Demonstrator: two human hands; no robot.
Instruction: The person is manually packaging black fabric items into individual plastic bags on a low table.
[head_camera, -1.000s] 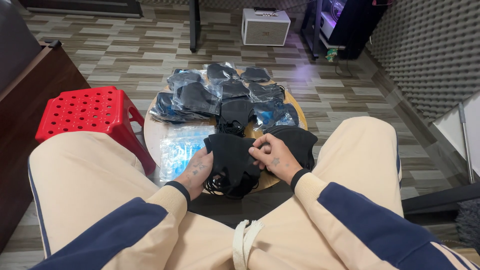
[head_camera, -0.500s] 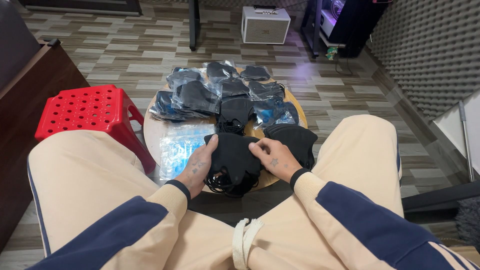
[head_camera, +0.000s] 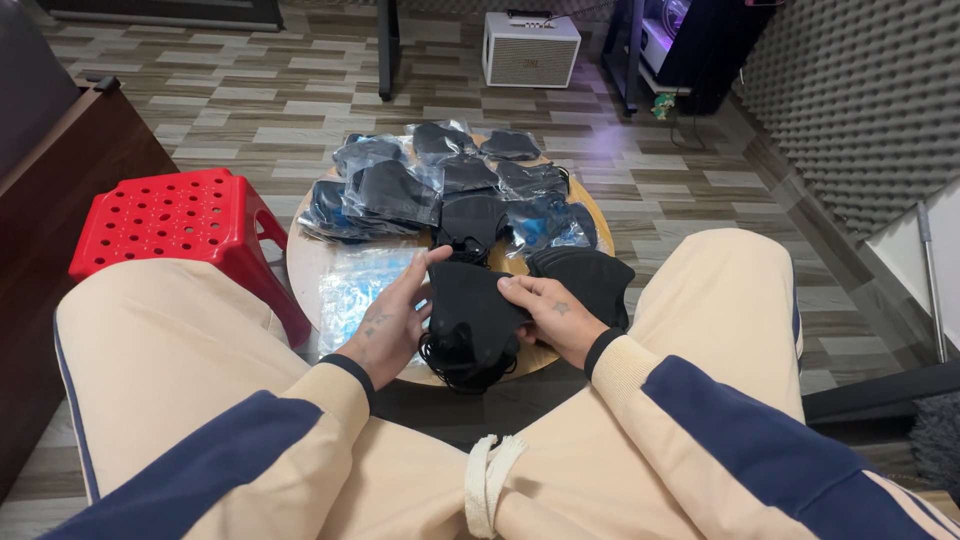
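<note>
A stack of black face masks (head_camera: 470, 320) lies at the near edge of a small round wooden table (head_camera: 303, 262) between my knees. My left hand (head_camera: 390, 320) rests flat against the stack's left side, fingers stretched out. My right hand (head_camera: 550, 312) presses on the stack's right edge with the fingertips on the top mask. Another pile of black masks (head_camera: 585, 275) lies just beyond my right hand. A bundle of empty clear plastic bags (head_camera: 355, 285) lies under and left of my left hand.
Several bagged black masks (head_camera: 400, 190) cover the far half of the table. A red plastic stool (head_camera: 170, 225) stands to the left, a dark wooden cabinet (head_camera: 50, 200) beyond it. A white speaker box (head_camera: 530, 48) sits on the floor at the back.
My left hand has shifted from the top of the stack to its left side, fingers now extended. The right hand has stayed on the right edge.
</note>
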